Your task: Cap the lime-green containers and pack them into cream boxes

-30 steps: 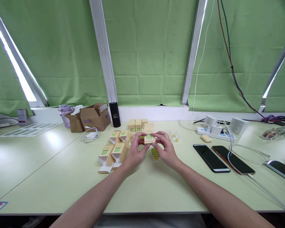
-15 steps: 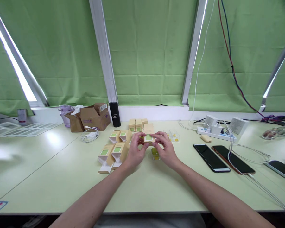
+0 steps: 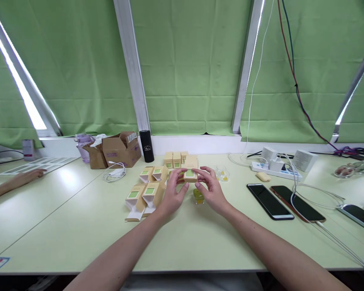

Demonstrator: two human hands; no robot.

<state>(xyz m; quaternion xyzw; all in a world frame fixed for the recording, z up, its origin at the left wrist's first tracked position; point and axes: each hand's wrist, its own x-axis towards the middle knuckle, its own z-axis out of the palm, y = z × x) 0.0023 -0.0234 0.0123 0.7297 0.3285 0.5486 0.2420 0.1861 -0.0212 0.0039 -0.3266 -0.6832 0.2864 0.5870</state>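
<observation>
A small cream carton (image 3: 190, 174) with a green square on its front is between my two hands. My left hand (image 3: 174, 192) has its fingers at the carton's left side, and my right hand (image 3: 214, 190) touches the right side with bent fingers. Both thumbs stand off its lower edge. Just below, beside my right thumb, a small clear jar with a green lid (image 3: 198, 196) rests on the table. To the left stand several similar cartons (image 3: 151, 192) with lower flaps open. More closed cartons (image 3: 173, 158) line up behind my hands.
A clear plastic tray (image 3: 221, 173) with yellow spots lies right of the cartons. Phones (image 3: 269, 202), a power strip (image 3: 279, 171) and white cables are at right. A cardboard box (image 3: 121, 150), black tumbler (image 3: 147, 146) and charger (image 3: 115, 173) sit back left. Another person's hand (image 3: 32, 176) reaches in at left.
The carton between my hands has shifted slightly away from me, and my thumbs have come off its lower edge. At the left, another person's arm has reached further in over the white frames.
</observation>
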